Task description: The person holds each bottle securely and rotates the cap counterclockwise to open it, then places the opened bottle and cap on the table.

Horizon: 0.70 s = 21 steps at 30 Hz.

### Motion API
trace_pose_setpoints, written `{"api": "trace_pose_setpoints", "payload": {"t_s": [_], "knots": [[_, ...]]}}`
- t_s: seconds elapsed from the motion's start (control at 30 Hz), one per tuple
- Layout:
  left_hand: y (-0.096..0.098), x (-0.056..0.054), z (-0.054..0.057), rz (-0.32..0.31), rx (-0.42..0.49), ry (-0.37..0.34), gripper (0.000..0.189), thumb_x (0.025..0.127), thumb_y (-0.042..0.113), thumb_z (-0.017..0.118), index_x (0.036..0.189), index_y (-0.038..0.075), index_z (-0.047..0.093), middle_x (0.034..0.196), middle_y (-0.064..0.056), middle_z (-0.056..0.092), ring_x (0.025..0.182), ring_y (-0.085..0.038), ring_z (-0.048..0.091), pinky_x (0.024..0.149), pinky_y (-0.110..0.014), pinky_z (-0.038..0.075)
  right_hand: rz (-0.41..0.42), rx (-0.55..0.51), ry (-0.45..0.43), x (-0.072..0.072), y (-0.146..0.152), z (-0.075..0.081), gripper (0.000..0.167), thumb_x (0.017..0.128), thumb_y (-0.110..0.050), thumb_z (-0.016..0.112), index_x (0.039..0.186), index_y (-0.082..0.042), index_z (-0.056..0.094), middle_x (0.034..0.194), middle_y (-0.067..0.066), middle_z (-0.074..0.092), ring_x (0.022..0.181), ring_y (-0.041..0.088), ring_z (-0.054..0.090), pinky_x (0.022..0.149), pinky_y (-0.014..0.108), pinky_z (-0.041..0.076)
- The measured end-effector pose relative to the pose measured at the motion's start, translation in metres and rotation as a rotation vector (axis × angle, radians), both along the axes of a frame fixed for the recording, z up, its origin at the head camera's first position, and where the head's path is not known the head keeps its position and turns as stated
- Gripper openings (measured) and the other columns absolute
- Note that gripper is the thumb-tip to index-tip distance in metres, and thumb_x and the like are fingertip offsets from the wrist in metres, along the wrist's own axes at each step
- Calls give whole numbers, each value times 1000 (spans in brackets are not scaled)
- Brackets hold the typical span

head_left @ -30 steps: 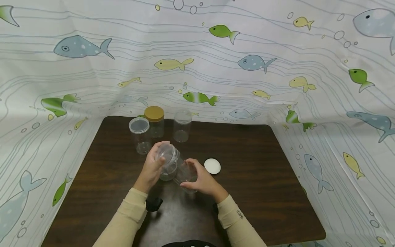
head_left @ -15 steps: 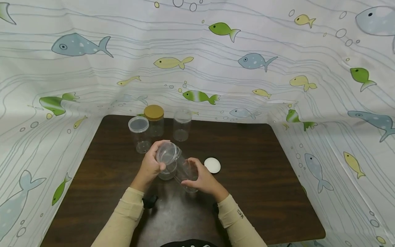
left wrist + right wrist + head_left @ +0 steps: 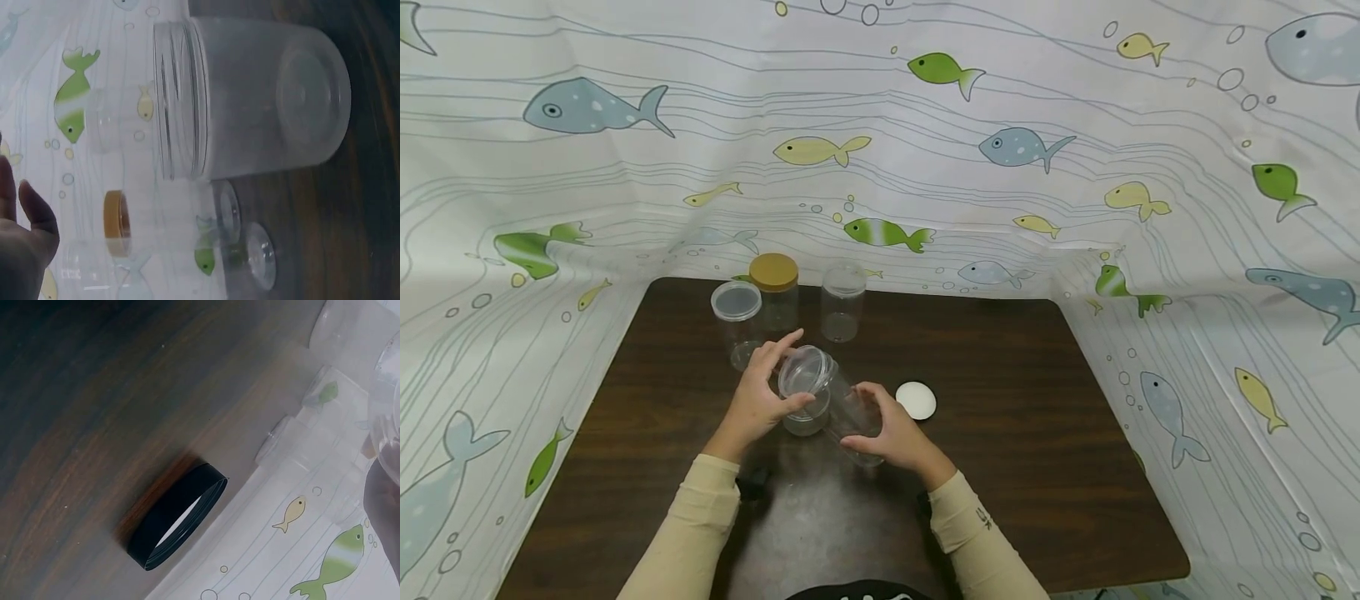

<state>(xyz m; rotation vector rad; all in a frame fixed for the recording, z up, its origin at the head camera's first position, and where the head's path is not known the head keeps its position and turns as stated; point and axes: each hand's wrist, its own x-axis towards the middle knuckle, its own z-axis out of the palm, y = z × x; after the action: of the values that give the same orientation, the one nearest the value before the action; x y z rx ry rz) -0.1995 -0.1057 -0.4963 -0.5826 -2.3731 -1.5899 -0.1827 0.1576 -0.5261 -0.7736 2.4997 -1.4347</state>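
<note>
A clear plastic jar (image 3: 850, 412) is tilted in my right hand (image 3: 891, 433), which grips its lower body with fingers and thumb on either side. Its upper end, with a clear screw lid (image 3: 803, 371), points up to the left. My left hand (image 3: 758, 400) stands spread around that lid, fingers straight and thumb across the near side. In the left wrist view the same hand (image 3: 28, 231) has its fingers apart. Under the tilted jar stands a wide clear jar (image 3: 806, 423), whose threaded mouth has no lid in the left wrist view.
A black screw lid (image 3: 178, 515) with a white inside lies to the right of the hands. Behind them stand a jar with a grey-white lid (image 3: 737, 304), a jar with a golden lid (image 3: 774, 273) and a clear-lidded jar (image 3: 842, 308). Fish-printed sheeting (image 3: 880, 183) borders the table.
My left hand has loosened from the clear lid and moved slightly left, its fingers spreading. My right hand keeps the jar tilted in nearly the same place.
</note>
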Motion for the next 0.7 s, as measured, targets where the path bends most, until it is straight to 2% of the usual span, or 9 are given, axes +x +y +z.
{"api": "trace_pose_setpoints", "payload": {"t_s": [0.23,0.37,0.5,0.7], "knots": [[-3,-1,0,-16,-95,42,91,63,20,98,144,19,56,136,-3,58,115,-20,46,92,-53,44,-14,13,0,1,3,-3,77,81,-21,88,142,-6,44,134,5,59,123,20,55,107,46,44],[-2,1,1,16,-111,65,92,60,19,100,140,13,56,129,-6,60,110,-20,50,88,-51,47,-22,6,-2,3,5,-4,76,82,-22,87,143,-7,43,134,4,59,120,21,56,106,47,43],[-3,2,0,4,-12,28,91,63,10,98,141,11,51,126,-7,59,107,-19,53,87,-39,49,-27,1,-1,3,6,-2,76,85,-23,85,145,-9,41,137,3,57,121,22,55,107,48,43],[-5,1,-4,-92,213,-82,91,72,-6,89,148,5,38,136,-17,52,119,-18,55,100,-17,42,-27,-22,-5,2,7,-2,76,86,-21,85,145,-8,39,140,4,57,127,23,53,108,49,41]]}}
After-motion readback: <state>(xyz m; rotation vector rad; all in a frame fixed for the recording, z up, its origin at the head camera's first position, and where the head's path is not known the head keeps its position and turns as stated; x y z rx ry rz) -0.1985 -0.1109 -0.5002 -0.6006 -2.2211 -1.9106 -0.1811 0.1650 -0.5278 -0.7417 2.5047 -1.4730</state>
